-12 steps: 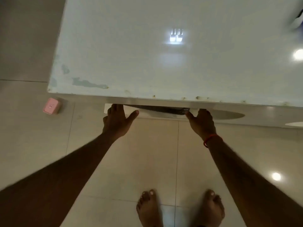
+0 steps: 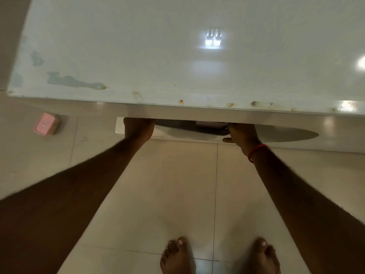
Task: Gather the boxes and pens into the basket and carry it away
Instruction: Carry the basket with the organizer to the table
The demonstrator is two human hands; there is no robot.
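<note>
White table [image 2: 177,66] over left hand [image 2: 138,129], right hand [image 2: 244,135], grips hidden; pink box [image 2: 47,123], label blurred.

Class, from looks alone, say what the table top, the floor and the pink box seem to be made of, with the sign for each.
Table top: probably painted metal, glossy; it mirrors lamps, and rusty spots dot its chipped near edge.
Floor: likely glazed tile; straight joints, soft sheen.
Pink box: perhaps plastic, smooth, rounded corners; uncertain.
</note>
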